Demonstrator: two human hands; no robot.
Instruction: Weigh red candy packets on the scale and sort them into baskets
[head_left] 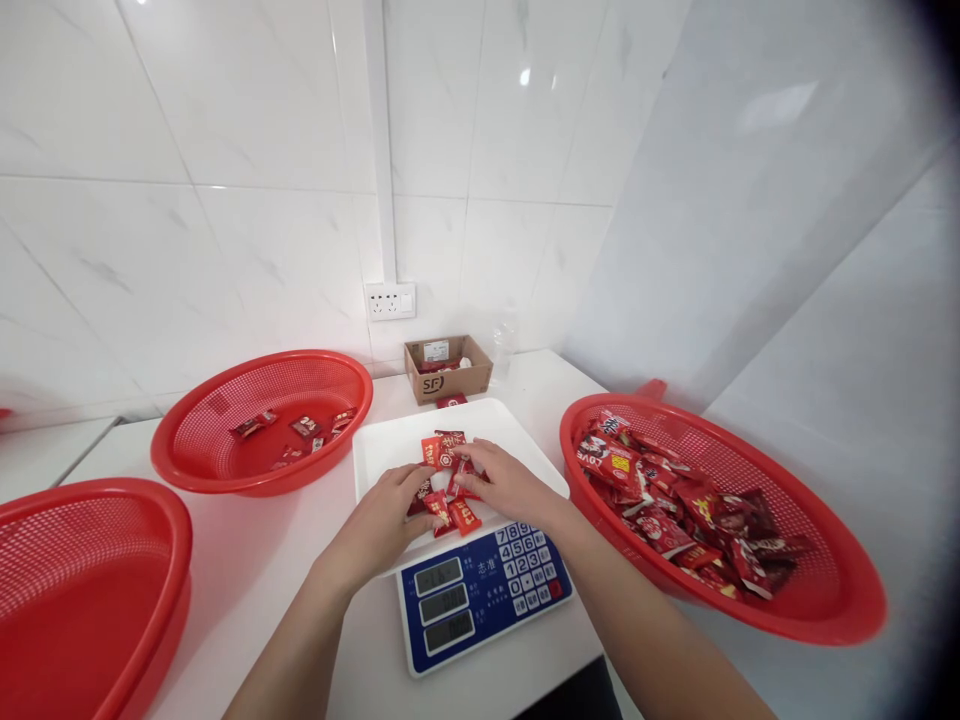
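A small pile of red-wrapped candies [448, 452] lies on the white pan [517, 430] of a digital scale [487, 590]. My left hand [394, 510] is at the pile's left side, fingers curved around the wrapped candies there. From the right, my right hand [499, 480] rests against the same pile, its fingers curled over a red packet. Both hands touch the candies, with several packets lying between them. The scale's blue panel, with three displays and a keypad, faces me below the pan.
At right, a red basket [840, 590] holds many red packets. A red basket [262, 485] with several candies stands at back left; another red basket [176, 540] is at the left edge. Behind the scale sits a cardboard box [454, 382] below a wall socket [390, 301].
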